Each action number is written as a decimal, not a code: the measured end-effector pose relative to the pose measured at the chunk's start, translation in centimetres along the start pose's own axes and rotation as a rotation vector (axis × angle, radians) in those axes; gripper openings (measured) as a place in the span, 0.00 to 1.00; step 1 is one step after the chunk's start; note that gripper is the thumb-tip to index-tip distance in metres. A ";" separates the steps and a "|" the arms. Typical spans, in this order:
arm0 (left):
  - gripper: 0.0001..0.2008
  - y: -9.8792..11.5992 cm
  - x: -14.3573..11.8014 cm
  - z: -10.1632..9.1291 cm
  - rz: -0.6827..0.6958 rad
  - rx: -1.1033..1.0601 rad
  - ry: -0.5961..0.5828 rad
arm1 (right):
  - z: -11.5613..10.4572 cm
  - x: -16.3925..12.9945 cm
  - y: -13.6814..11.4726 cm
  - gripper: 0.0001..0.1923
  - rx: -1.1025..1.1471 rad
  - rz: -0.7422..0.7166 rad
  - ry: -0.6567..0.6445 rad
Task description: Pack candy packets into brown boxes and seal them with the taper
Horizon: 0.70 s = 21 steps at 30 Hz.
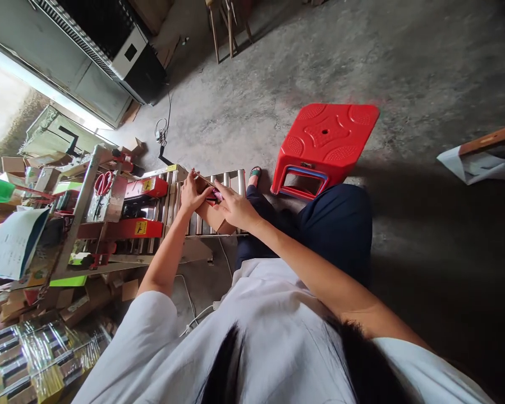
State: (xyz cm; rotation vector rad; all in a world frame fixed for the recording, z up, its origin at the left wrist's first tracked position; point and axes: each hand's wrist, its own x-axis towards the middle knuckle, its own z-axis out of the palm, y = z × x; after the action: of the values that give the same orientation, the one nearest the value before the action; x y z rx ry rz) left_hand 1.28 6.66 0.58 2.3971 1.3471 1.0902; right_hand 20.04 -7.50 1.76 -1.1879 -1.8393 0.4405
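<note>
A small brown cardboard box (pixel 214 217) rests on the metal rollers (pixel 240 182) of a short conveyor in front of me. My left hand (pixel 191 194) grips the box's far left edge, thumb bent inward and fingers over the raised flap. On the other side, my right hand (pixel 237 209) is closed around the upper edge near the flap, its fingers pointing left. Between both hands shows something pink and dark (pixel 216 194), partly covered by my fingers; its kind is unclear.
Left of the rollers stands a carton-sealing machine with red parts (pixel 141 228). Red-handled scissors (pixel 104 184) lie on it. Papers (pixel 14 241) and several cartons crowd the left. A red plastic stool (pixel 326 134) stands by my knee, a black-and-white appliance (pixel 130 53) at upper left.
</note>
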 end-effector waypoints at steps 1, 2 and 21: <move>0.46 0.0 0.0 -0.1 0.008 0.014 -0.043 | -0.1 -0.1 0.0 0.40 0.006 -0.016 0.003; 0.47 -0.1 0.1 -0.1 0.016 0.014 -0.079 | -0.1 -0.2 -0.1 0.40 0.012 -0.028 0.013; 0.20 5.2 -7.1 0.0 -0.063 -0.251 0.170 | 2.5 -2.6 1.7 0.55 0.030 -0.102 -0.034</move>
State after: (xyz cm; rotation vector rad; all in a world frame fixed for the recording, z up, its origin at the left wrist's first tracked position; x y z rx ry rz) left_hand 2.47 -1.99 -0.51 2.1101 1.2408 1.3815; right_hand 19.41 -8.52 -2.04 -1.0674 -1.9066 0.4320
